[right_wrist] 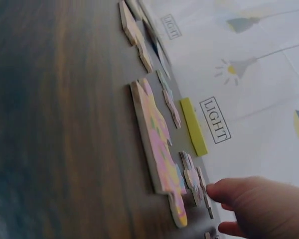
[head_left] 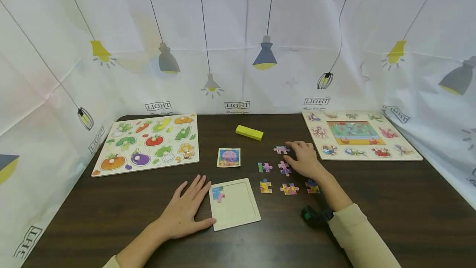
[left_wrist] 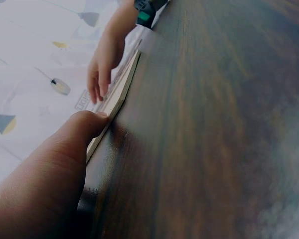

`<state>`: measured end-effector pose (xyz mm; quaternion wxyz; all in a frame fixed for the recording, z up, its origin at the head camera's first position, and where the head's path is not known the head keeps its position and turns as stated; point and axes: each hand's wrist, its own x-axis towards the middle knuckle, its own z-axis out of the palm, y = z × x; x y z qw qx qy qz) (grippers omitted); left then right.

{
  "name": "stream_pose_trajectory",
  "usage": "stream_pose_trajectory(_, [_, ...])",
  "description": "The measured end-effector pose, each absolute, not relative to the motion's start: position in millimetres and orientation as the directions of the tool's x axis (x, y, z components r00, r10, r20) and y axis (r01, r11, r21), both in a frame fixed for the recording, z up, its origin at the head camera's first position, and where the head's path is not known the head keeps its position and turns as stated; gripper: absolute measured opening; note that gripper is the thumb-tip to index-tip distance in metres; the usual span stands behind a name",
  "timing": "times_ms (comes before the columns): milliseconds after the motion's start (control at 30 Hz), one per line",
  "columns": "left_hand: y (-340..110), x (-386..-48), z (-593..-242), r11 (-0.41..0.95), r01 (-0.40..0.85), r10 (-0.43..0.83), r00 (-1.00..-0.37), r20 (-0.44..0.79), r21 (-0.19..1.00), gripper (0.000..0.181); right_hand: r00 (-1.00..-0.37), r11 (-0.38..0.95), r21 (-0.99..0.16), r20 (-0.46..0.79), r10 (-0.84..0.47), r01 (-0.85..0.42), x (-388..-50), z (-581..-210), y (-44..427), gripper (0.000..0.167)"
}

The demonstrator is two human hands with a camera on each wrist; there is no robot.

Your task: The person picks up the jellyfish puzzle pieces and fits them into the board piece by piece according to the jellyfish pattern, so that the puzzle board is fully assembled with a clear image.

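Far left, upper: a vegetable board (head_left: 146, 144) is lying on the dark desk (head_left: 267, 245), showing an eggplant, tomato and pumpkin among others.

Centre left: your left hand (head_left: 187, 214) is resting with fingers straight and spread, its thumb touching the left edge of the puzzle tray (head_left: 238, 204).

Centre, lower: the tray is lying slightly turned, holding a blue-and-pink puzzle section (head_left: 218, 194) in its upper left corner.

Centre: a picture card (head_left: 229, 158) is showing a pink jellyfish above the tray; a yellow block (head_left: 249, 132) is lying slantwise higher up.

Right of centre: six loose puzzle pieces are lying apart, three in a lower row, two above, and one top piece (head_left: 281, 150).

Right of that: your right hand (head_left: 303, 160) is reaching to the top piece, thumb and forefinger standing apart; whether the forefinger is touching it, you cannot tell. A black device (head_left: 315, 216) is sitting by your wrist.

Far right, upper: a sea-animal board (head_left: 405, 152) is lying flat, bearing a rectangular beach scene.
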<state>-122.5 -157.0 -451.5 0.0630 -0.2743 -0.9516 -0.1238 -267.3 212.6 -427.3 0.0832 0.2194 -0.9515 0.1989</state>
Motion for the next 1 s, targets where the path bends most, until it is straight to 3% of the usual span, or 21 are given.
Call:
stream_pose_trajectory(300, [-156.0, -122.9, -451.1, 0.819, 0.539, 0.508, -0.841, 0.188, 0.197, 0.091, -0.897, 0.870, -0.262, 0.273, -0.347, -0.417, -269.3, -434.4, 211.5, 0.036])
stream_pose_trajectory(600, [-156.8, -123.1, -447.7, 0.817, 0.542, 0.515, -0.839, 0.175, 0.195, 0.091, -0.911, 0.857, -0.345, 0.296, -0.288, -0.383, -270.3, -434.4, 208.9, 0.026])
stream_pose_trajectory(833, [-157.9, -122.4, -450.1, 0.817, 0.543, 0.515, -0.839, 0.179, 0.194, 0.091, -0.839, 0.800, -0.348, 0.438, -0.323, -0.489, -271.9, -436.9, 206.9, 0.027])
stream_pose_trajectory(1000, [-157.3, -122.6, -450.9, 0.814, 0.548, 0.520, -0.835, 0.181, 0.193, 0.090, -0.847, 0.787, -0.389, 0.441, -0.297, -0.478, -268.7, -436.4, 204.5, 0.027])
